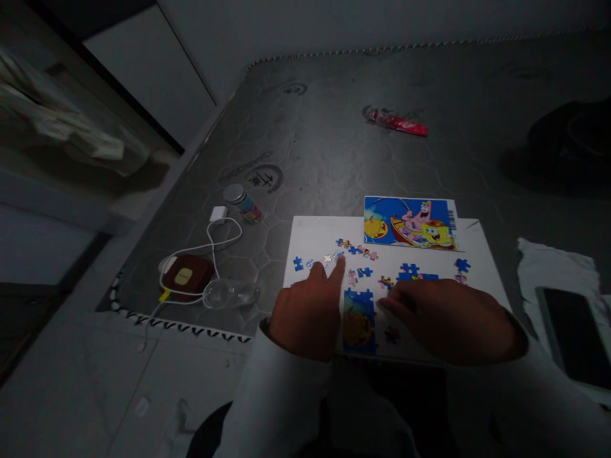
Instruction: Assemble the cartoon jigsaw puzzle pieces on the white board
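Observation:
A white board (315, 236) lies on a dark mat in front of me, with several loose jigsaw pieces (356, 249) scattered on it. A joined section of puzzle (358, 318) sits between my hands. My left hand (308, 312) rests on the board with thumb and forefinger stretched toward small pieces near its left edge. My right hand (449, 318) lies palm down, fingers curled on pieces beside the joined section; what is under it is hidden. A colourful cartoon reference picture (409, 222) lies at the board's far edge.
On the left of the mat are a small can (243, 202), a white charger with cable (218, 215), a dark red round case (187, 275) and a clear plastic bottle (231, 294). A red wrapper (398, 122) lies far back. A phone (575, 334) rests on white cloth at right.

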{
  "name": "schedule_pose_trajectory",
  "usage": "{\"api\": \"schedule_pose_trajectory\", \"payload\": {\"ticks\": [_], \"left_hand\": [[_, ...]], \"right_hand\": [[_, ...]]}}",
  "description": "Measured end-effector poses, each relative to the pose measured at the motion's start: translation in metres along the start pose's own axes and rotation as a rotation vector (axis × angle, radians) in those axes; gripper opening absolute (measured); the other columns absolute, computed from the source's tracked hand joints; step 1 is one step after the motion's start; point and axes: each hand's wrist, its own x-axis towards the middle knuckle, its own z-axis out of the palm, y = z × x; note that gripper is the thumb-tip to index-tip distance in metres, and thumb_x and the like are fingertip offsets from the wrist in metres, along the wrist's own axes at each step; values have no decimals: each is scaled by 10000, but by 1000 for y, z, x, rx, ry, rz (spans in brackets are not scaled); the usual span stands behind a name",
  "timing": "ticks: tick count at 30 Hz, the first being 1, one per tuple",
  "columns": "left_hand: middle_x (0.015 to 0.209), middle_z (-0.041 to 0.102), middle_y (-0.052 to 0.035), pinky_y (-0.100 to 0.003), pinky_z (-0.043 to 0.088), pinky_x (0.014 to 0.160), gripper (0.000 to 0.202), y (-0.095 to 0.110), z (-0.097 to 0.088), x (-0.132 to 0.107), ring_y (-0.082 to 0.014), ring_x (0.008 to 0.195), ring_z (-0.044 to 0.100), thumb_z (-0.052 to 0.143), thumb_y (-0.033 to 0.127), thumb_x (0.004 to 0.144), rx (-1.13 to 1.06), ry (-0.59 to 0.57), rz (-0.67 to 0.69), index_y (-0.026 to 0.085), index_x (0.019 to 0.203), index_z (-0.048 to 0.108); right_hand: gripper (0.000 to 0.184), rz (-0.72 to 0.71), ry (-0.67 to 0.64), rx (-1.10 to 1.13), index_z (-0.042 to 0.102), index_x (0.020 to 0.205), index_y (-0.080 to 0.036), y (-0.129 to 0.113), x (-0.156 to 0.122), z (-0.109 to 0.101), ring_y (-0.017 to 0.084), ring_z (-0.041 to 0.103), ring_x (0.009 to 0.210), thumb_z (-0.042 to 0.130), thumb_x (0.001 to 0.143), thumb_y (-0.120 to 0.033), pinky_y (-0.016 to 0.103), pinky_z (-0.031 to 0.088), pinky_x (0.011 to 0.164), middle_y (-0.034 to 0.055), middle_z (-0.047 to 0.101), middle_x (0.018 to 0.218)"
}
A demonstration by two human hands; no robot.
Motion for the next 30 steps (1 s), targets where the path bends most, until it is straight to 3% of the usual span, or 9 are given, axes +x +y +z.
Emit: {"api": "schedule_pose_trajectory", "payload": {"ticks": [2,9,16,20,23,30], "left_hand": [[1217,631,-166,-414,593,648,668,-2,-1,-1,-299,821,744,486,278,982,8,26,-30,255,1617,281],[1244,619,-106,-348,571,625,601,3,-3,-5,-242,773,733,534,342,992,49,-18,80,431,1559,357],[1220,626,-133,-402,575,617,661,-5,-2,-1,-298,796,744,511,237,975,23,20,-34,338,1598,319],[1233,631,-114,-389,562,613,689,-8,-6,-4,-293,810,744,518,195,967,38,32,-53,358,1601,305],[1202,645,-93,-361,537,585,602,-8,-8,-7,-277,792,741,511,215,985,47,47,-63,373,1553,390],[1156,646,-58,-309,470,538,314,-12,-7,-5,-234,742,718,553,364,998,22,176,-129,327,1300,634]], "right_hand": [[392,-2,2,-3,747,901,-293,0,0,0,241,711,792,416,1005,-476,340,410,627,46,784,913],[320,-1,49,38,757,878,-280,0,-1,-1,239,715,742,482,977,-413,335,418,577,49,782,860],[327,-40,194,51,716,1184,-344,4,2,10,257,735,756,474,984,-438,334,444,554,36,804,955],[386,-111,260,45,663,1306,-362,4,7,17,255,737,760,450,991,-430,344,475,577,37,806,993],[432,-95,286,56,614,1380,-352,2,13,19,273,736,814,493,970,-415,364,496,610,58,798,1038],[264,-85,405,187,692,1168,-294,-3,31,20,234,695,885,541,958,-347,348,472,691,36,754,1043]]}}
